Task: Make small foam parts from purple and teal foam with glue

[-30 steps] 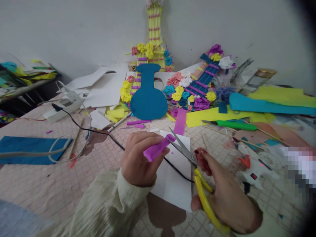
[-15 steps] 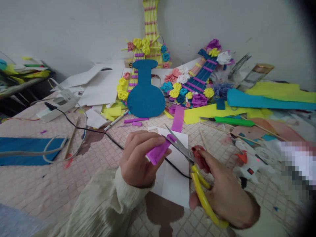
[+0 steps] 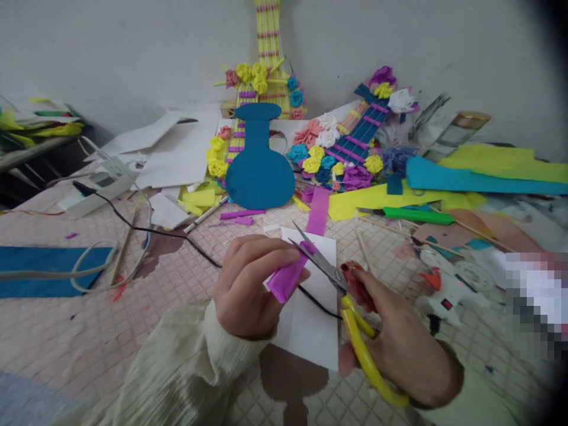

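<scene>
Patterned surface (image 3: 95,331) spreads roomily beside the left sleeve (image 3: 173,355); left fingers (image 3: 260,260) pinch purple paper (image 3: 284,283), right fingers (image 3: 380,296) grip scissors (image 3: 338,281), blades parted at the paper's far edge.

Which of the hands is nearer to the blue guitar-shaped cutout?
Left. The left hand, gripping purple paper, is in front of the blue guitar-shaped cutout, not touching; the right hand, holding yellow-handled scissors, is farther off to the right.
</scene>
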Action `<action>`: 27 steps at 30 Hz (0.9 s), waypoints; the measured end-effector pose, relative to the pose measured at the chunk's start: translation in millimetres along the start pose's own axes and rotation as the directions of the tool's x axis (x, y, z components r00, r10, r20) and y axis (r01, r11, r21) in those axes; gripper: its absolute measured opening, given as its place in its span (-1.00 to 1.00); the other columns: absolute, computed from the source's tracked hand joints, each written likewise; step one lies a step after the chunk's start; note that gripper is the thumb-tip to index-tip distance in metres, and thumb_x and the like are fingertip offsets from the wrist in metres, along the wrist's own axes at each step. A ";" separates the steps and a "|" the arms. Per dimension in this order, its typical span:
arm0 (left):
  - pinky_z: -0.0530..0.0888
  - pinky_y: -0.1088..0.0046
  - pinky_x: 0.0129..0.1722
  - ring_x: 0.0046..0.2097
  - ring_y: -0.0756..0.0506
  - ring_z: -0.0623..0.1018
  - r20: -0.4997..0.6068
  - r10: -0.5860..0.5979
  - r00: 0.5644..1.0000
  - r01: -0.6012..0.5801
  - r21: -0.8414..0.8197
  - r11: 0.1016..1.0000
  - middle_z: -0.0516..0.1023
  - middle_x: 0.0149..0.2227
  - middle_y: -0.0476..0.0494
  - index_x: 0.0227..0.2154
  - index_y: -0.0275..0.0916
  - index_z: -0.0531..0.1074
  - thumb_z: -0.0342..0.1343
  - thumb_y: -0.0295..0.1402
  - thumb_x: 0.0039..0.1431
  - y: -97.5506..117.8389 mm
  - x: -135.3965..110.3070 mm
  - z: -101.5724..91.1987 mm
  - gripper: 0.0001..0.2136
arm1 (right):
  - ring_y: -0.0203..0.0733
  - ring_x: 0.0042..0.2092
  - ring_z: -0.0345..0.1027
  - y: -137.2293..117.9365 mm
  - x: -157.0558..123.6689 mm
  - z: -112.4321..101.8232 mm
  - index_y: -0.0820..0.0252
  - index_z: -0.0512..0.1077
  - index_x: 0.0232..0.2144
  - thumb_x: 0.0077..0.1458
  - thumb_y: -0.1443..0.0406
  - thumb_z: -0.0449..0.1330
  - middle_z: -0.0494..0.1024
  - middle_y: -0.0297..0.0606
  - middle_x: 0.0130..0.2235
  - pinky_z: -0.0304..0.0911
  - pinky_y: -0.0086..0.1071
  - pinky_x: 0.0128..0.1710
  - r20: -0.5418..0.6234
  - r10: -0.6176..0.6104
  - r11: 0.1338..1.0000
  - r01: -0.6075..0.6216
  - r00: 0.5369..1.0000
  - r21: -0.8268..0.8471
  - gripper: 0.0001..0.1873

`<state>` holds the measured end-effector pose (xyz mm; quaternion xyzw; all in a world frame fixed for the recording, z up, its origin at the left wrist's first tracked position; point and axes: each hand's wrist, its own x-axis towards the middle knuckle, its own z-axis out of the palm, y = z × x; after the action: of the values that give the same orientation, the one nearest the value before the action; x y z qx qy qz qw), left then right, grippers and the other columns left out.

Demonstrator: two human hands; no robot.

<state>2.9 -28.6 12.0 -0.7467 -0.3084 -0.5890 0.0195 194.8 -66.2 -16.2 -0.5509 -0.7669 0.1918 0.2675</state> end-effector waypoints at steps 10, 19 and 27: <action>0.42 0.37 -0.30 -0.30 -0.04 0.47 0.008 -0.008 1.000 0.008 0.000 1.000 0.47 -0.37 -0.13 -0.33 -0.31 0.33 0.15 -0.60 -0.10 0.5 0.2 -0.1 -0.77 | -0.21 -0.35 0.34 2.8 -1.3 0.3 0.14 0.11 -0.19 -0.44 0.34 0.27 0.39 -0.29 -0.32 0.35 -0.42 -0.41 -0.037 -0.052 0.998 0.051 0.998 -0.041 -0.33; 0.43 0.36 -0.32 -0.32 -0.04 0.47 0.009 -0.020 1.000 0.020 0.025 0.999 0.47 -0.37 -0.11 -0.32 -0.27 0.33 0.17 -0.55 -0.10 -0.1 -0.2 -0.4 -0.76 | -0.19 -0.36 0.36 1.7 0.0 1.4 0.14 0.13 -0.26 -0.41 0.35 0.19 0.41 -0.25 -0.32 0.35 -0.44 -0.46 -0.102 -0.113 0.990 0.103 0.988 -0.093 -0.46; 0.43 0.35 -0.31 -0.31 -0.05 0.46 0.011 -0.018 1.000 0.018 0.039 0.999 0.47 -0.37 -0.12 -0.30 -0.28 0.33 0.16 -0.57 -0.10 -0.6 -1.2 -0.3 -0.75 | -0.20 -0.40 0.38 0.8 1.6 -0.2 0.14 0.16 -0.28 -0.33 0.35 0.10 0.45 -0.27 -0.37 0.34 -0.43 -0.49 -0.146 -0.146 0.982 0.125 0.978 -0.143 -0.58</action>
<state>2.1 -28.8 10.8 -0.7468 -0.3267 -0.5787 0.0269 195.2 -64.4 -16.1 -0.5270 -0.7907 0.0780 0.3018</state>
